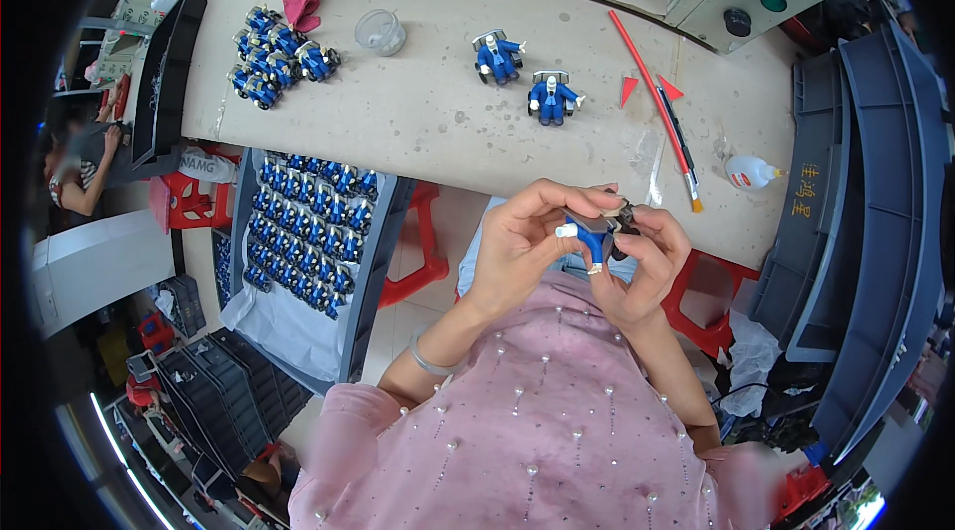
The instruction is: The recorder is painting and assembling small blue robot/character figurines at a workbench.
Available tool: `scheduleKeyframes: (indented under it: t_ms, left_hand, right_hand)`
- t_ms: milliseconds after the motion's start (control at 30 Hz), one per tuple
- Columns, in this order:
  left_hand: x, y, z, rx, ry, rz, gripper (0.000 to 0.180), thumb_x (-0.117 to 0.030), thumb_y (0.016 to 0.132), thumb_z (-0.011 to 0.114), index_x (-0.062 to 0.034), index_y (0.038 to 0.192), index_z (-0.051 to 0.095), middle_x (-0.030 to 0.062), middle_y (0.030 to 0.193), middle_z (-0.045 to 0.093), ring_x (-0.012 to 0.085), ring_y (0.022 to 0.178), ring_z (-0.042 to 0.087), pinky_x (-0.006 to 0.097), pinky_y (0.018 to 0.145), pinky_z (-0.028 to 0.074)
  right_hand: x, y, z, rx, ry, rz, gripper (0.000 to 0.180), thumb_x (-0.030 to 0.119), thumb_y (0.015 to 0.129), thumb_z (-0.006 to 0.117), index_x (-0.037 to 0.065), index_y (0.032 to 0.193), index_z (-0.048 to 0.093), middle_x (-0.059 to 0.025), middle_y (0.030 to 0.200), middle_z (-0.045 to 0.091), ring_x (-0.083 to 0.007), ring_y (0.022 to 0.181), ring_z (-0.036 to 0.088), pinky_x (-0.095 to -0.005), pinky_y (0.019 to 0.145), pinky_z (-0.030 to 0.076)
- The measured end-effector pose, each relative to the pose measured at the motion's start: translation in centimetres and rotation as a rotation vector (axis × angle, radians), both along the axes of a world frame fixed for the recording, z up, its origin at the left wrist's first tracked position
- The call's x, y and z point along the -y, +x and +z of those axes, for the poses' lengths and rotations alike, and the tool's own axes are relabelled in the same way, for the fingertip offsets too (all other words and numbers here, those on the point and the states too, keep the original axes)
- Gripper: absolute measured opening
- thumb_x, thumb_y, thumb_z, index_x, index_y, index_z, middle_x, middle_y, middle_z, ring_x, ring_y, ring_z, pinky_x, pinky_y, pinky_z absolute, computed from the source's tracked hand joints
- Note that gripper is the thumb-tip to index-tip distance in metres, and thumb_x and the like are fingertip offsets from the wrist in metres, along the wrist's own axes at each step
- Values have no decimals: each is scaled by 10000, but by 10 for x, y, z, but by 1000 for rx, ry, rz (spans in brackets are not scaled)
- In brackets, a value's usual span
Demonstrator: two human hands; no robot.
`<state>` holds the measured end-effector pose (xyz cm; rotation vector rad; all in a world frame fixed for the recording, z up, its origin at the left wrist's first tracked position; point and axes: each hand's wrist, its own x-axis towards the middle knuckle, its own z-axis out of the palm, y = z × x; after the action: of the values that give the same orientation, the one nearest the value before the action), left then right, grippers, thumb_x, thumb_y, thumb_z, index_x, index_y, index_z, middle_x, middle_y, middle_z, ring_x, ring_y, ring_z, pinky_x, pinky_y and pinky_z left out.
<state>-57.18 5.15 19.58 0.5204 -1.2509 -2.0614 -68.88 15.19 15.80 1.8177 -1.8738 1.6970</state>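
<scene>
Both hands grip one blue toy figure just above the lap.

The left hand (517, 243) pinches the blue toy figure (595, 236) from the left — the right hand (647, 266) clasps its dark end from the right. Farther off, two finished figures (525, 77) stand on the table (418, 112); a tray of blue figures (310, 229) lies left.

Blue toys, pink blouse, pale beige table

The toy figure (595, 234) held over the pale beige, speckled table (418, 112) is blue with white tips and a black part. On the table stand two figures (524, 75) in blue, white and grey. Toward its right end lie a red stick (647, 82), two red flags (649, 89) and a white glue bottle (748, 172) with an orange tip. Below its left part, a grey tray (370, 276) holds rows of blue figures on white plastic. The blouse (557, 411) is pink, dotted with pearl beads.
</scene>
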Motion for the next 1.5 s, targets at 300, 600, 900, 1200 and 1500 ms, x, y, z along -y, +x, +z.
scheduleKeyframes:
  t_ms: [300,600,900,1200,1500]
  left_hand:
    - [-1,-1,9,134,-30,69,338,120,789,617,67,1115,542,219,1171,615,276,1144,578,373,949,503]
    - [-1,2,11,192,76,26,497,34,822,626,36,1295,473,136,1208,579,159,1091,571,315,933,489]
    - [-3,3,15,189,67,8,638,38,801,619,24,1385,363,152,1243,547,170,1109,556,322,957,462]
    - [-3,6,13,185,62,-10,641,24,807,628,3,1391,365,141,1213,549,162,1101,553,329,975,441]
    - [-5,9,9,215,33,-13,707,-63,797,715,15,1394,344,179,1300,504,239,1240,481,381,1065,367]
  right_hand:
    - [9,6,8,231,115,-17,567,-67,634,759,4,1128,490,-184,1156,474,-258,1004,564,-305,801,509]
    - [10,14,14,783,182,64,610,-66,658,755,-21,1184,450,-116,1170,484,-163,1023,546,-282,878,460]
    - [9,13,21,1019,210,141,608,-83,701,708,-32,1228,410,-148,1169,527,-183,1120,534,-335,980,432]
    - [10,10,30,1149,284,179,573,-80,736,693,-48,1232,407,-150,1163,550,-171,1087,555,-309,965,440]
    - [11,-2,35,1533,301,262,460,-12,816,655,-89,1233,474,-143,1140,586,-157,1026,595,-299,910,472]
